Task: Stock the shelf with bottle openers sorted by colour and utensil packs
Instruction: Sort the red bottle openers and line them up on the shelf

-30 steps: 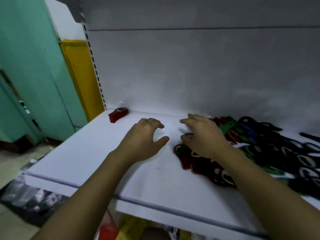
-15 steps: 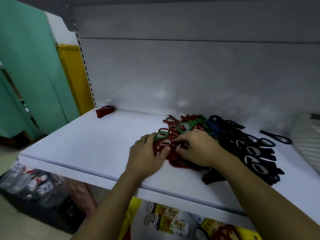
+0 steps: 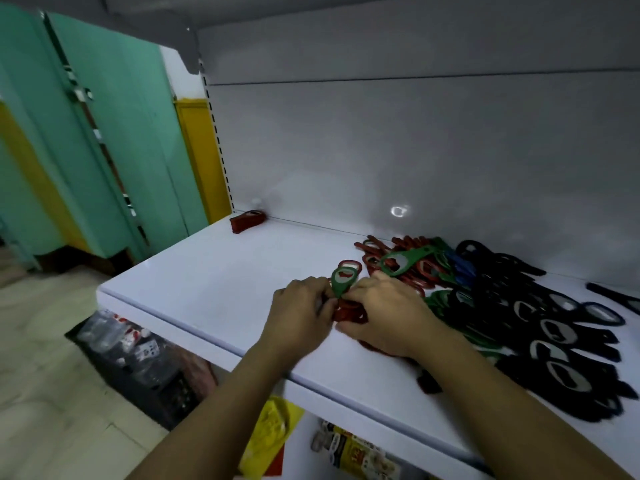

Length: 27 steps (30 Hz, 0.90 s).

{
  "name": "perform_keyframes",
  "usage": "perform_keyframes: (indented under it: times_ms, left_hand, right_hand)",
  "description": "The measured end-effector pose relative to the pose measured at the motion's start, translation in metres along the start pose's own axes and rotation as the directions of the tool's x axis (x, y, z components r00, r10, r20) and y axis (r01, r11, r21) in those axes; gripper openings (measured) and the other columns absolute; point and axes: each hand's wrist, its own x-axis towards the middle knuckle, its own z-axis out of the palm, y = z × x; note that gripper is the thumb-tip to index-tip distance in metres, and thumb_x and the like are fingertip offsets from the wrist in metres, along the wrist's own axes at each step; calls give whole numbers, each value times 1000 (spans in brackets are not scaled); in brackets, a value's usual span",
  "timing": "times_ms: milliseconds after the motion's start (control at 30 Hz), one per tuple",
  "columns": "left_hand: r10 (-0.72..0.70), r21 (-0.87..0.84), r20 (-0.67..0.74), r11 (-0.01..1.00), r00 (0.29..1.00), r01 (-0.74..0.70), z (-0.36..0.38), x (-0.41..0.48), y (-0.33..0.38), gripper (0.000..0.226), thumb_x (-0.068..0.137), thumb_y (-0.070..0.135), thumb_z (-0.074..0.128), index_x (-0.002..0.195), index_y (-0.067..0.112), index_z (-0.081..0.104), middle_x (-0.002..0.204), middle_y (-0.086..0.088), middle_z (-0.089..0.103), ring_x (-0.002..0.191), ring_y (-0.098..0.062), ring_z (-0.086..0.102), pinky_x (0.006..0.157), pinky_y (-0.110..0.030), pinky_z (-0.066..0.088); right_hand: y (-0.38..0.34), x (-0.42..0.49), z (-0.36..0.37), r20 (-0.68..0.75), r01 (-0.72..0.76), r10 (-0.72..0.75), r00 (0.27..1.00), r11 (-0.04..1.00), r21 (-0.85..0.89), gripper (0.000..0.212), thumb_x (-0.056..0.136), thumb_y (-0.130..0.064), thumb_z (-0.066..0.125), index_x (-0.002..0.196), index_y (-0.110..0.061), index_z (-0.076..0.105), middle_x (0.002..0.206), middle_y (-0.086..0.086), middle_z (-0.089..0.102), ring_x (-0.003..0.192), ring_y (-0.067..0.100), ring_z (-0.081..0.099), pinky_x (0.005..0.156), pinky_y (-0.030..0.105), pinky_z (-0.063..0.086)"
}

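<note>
- The left hand (image 3: 301,315) is gripping a green opener (image 3: 343,279) by its handle, with the fingers curled round it. The opener's head is sticking up, tilted, above the knuckles.
- The right hand (image 3: 384,318) is pinching a red bunch (image 3: 349,311) of openers with curled fingers, just beside the left hand.
- Both hands are working near the front edge of the white shelf (image 3: 207,278), about midway along it.
- A mixed pile (image 3: 412,268) of red and green openers is lying behind the hands, toward the back edge.
- Black openers (image 3: 554,336) are spreading over the right part of the shelf, from back to front.
- A small red stack (image 3: 247,220) is sitting in the back left corner, well apart.
- Printed packs (image 3: 353,452) are showing below the front edge.
</note>
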Motion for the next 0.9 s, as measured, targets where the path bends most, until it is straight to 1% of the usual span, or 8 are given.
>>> perform_keyframes:
  times_ms: [200, 267, 367, 433, 533, 633, 767, 900]
  left_hand:
    - [48, -20, -15, 999, 999, -49, 1, -2, 1, 12, 87, 33, 56, 79, 24, 53, 75, 7, 59, 73, -19, 54, 68, -40, 48]
    - [67, 32, -15, 997, 998, -67, 0, -1, 5, 21, 89, 41, 54, 77, 25, 48, 74, 7, 52, 72, -17, 49, 64, -36, 44]
    - [47, 92, 12, 995, 999, -48, -1, -1, 9, 28, 90, 41, 60, 75, 25, 44, 76, 7, 50, 75, -16, 46, 64, -33, 36]
    - [-68, 22, 3, 997, 998, 68, 0, 1, 9, 24, 90, 33, 63, 77, 26, 44, 77, 8, 54, 76, -17, 51, 70, -37, 44]
    - [-247, -54, 70, 967, 967, 250, 2, 8, 14, 15, 92, 27, 63, 93, 28, 48, 85, 12, 61, 85, -15, 60, 86, -44, 50]
    - [-354, -225, 95, 903, 931, 366, -1, 20, 23, 9, 98, 25, 55, 105, 23, 50, 97, 6, 60, 90, -15, 60, 78, -30, 50]
    - [-357, -344, -110, 889, 927, 302, -7, 37, 37, 9, 101, 19, 50, 99, 15, 57, 91, 3, 62, 77, -4, 56, 63, -16, 42]
    - [-298, -419, -168, 884, 940, 206, -11, 70, 67, 13, 98, 19, 55, 97, 13, 67, 85, 5, 66, 74, -2, 59, 60, -9, 40]
  right_hand:
    - [0, 8, -4, -110, 73, -88, 990, 988, -139, 30, 97, -39, 43, 107, -20, 64, 101, -2, 66, 94, 18, 58, 72, 30, 41]
    - [4, 8, -11, -171, 48, -56, 984, 998, -51, 29, 98, -36, 44, 110, -21, 66, 98, -3, 67, 89, 15, 59, 73, 29, 45]
    - [15, 0, -22, -248, -101, 167, 954, 961, 256, 25, 97, -34, 53, 111, -20, 68, 88, -3, 68, 76, 10, 62, 74, 30, 55]
    - [25, -7, -25, -287, -182, 299, 910, 910, 372, 25, 96, -33, 56, 110, -18, 69, 83, -5, 68, 71, 8, 63, 72, 30, 57]
    - [38, -16, -28, -316, -227, 388, 866, 867, 444, 23, 95, -32, 58, 109, -17, 70, 82, -6, 68, 71, 9, 63, 74, 32, 57]
    - [47, -18, -28, -331, -239, 456, 826, 816, 527, 24, 93, -28, 61, 114, -17, 68, 80, -4, 69, 69, 11, 64, 74, 34, 58]
    - [56, -17, -27, -310, -254, 499, 809, 773, 581, 24, 92, -24, 63, 113, -14, 67, 70, -2, 67, 60, 16, 64, 66, 37, 59]
    - [60, -17, -25, -297, -245, 537, 790, 720, 649, 10, 88, -20, 66, 93, -11, 70, 62, 0, 66, 56, 21, 64, 62, 39, 57]
